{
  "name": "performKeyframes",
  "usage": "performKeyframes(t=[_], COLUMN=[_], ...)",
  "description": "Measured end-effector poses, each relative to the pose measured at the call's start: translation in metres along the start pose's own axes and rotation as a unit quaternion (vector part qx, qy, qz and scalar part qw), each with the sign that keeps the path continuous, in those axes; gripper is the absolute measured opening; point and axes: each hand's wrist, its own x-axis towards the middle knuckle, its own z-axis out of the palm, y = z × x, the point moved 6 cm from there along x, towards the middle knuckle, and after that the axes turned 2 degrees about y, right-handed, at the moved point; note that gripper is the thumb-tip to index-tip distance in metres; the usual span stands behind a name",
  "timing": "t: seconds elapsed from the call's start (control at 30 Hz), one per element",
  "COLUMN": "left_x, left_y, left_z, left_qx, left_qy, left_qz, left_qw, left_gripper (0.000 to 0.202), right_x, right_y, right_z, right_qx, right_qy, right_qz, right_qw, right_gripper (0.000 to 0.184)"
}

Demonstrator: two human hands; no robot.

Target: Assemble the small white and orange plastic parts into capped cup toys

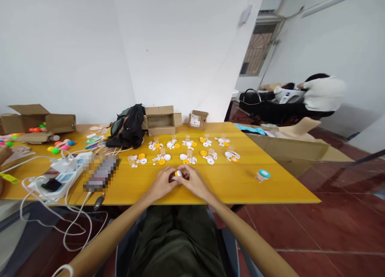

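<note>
Close to the table's front edge, my left hand (164,182) and my right hand (192,180) meet around a small container with an orange-and-white cap (178,174). My left hand is closed about its body, which my fingers mostly hide. The fingers of my right hand are closed on the cap end. Just beyond my hands, two rows of small part groups lie on the table, with white discs (211,161), orange rings (203,153), clear plastic cups (163,152) and small white pieces. Over to the right stands a clear jar with a teal lid (264,174).
To the left are a power strip (72,174) with white cables, a pixelated phone-like object (101,173) and colourful balls (55,150). Along the back stand a black bag (129,126) and open cardboard boxes (162,126). A person (323,93) sits at the far right.
</note>
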Motion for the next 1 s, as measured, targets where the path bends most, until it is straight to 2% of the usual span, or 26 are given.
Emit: performKeyframes(t=[0.1,0.3,0.37,0.43,0.5,0.57,0.7,0.83,1.0], left_x=[-0.001,-0.008,-0.011,-0.012,-0.009,-0.003,0.013,0.026,0.037], left_y=[0.001,-0.002,-0.006,-0.015,-0.029,-0.044,-0.065,-0.072,-0.076], left_z=[-0.001,0.0,-0.009,-0.023,-0.037,-0.046,-0.047,-0.034,-0.026], left_qx=[-0.008,0.014,0.071,0.139,0.191,0.216,0.193,0.18,0.158], left_qy=[0.023,0.01,0.048,0.112,0.164,0.183,0.169,0.122,0.108], left_qz=[0.021,0.064,0.089,0.096,0.077,0.056,0.042,0.039,0.003], left_qw=[0.999,0.998,0.992,0.979,0.965,0.957,0.966,0.975,0.982], left_gripper=[0.015,0.03,0.033,0.036,0.042,0.048,0.061,0.065,0.067], right_x=[-0.001,-0.007,-0.009,-0.01,-0.009,-0.008,-0.008,-0.009,-0.01], right_y=[0.0,-0.01,-0.011,-0.009,-0.006,-0.003,0.001,0.0,-0.001], right_z=[-0.001,-0.008,-0.012,-0.013,-0.012,-0.009,-0.007,-0.007,-0.007], right_qx=[-0.002,-0.048,-0.065,-0.08,-0.088,-0.089,-0.087,-0.088,-0.084], right_qy=[0.014,0.068,0.091,0.097,0.087,0.07,0.049,0.04,0.027], right_qz=[-0.012,-0.07,-0.083,-0.085,-0.079,-0.071,-0.059,-0.061,-0.059], right_qw=[1.0,0.994,0.99,0.988,0.989,0.991,0.993,0.993,0.994], right_gripper=[0.032,0.035,0.035,0.036,0.039,0.042,0.045,0.043,0.041])
